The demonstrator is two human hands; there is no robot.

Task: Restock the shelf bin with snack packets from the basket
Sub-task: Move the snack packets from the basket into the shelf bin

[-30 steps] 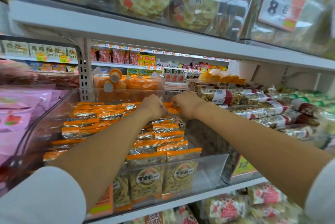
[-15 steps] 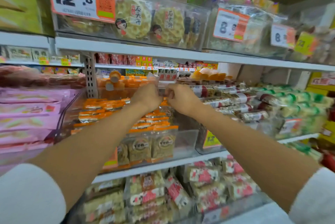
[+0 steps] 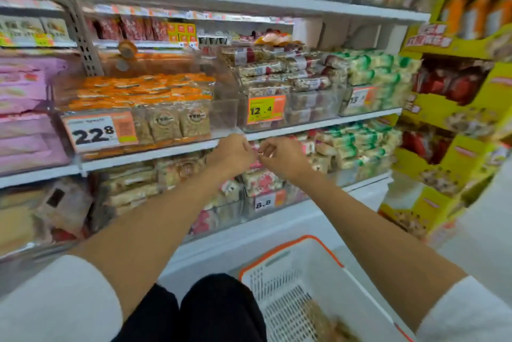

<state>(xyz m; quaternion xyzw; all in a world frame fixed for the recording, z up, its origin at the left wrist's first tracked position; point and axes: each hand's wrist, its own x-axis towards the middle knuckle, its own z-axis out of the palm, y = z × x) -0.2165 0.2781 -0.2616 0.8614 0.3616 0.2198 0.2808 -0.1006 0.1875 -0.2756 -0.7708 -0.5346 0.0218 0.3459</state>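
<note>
Between loads, I reckon: left hand [image 3: 232,154] and right hand [image 3: 285,160] hover side by side, loosely curled, no packet in either, at the shelf [image 3: 166,154] front edge below the clear bin [image 3: 225,116] of orange-topped snack packets [image 3: 144,92]; next needs a reach down into the basket [image 3: 289,247] for the spare packets [image 3: 328,323].

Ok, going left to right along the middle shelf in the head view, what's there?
Pink packets → clear bin of orange-topped packets with the 22.8 tag → red-banded packets behind the 12.4 tag → green-banded packets → yellow display stand.
</note>
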